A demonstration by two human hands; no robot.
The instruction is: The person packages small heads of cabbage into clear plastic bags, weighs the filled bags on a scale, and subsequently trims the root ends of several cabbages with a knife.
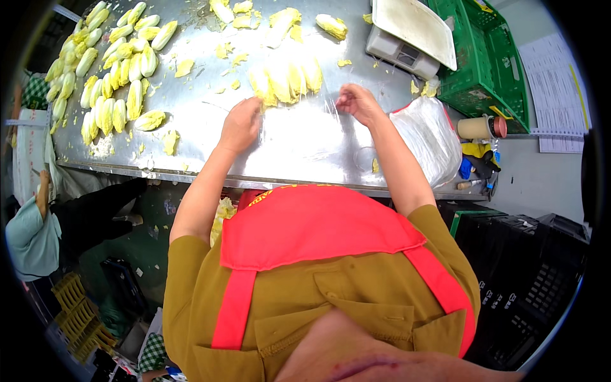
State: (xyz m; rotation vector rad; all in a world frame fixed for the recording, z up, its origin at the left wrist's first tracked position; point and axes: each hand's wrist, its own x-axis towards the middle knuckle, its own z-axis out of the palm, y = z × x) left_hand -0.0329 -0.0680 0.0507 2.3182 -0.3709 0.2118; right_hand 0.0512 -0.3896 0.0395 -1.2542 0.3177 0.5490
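Before me on the metal table [305, 143] lies a row of several small napa cabbages [286, 81] with yellow leaf tips. Glare washes out their far ends. Clear plastic film [329, 107] glints along their right side and over the tabletop on the near side. My left hand [242, 123] is at the near left corner of the row, its fingertips partly hidden beside the leaves. To the right of the row, my right hand [357, 102] is raised with its fingers curled, the fingertips at the film's edge. Blur and glare hide whether either hand grips the film.
More cabbages [135, 64] crowd the table's left side; loose leaves [184, 68] are scattered about. At right are a scale [405, 47], a green crate [482, 71], a stack of plastic bags [427, 138] and a lidded jar [477, 128]. Another person [36, 234] is at far left.
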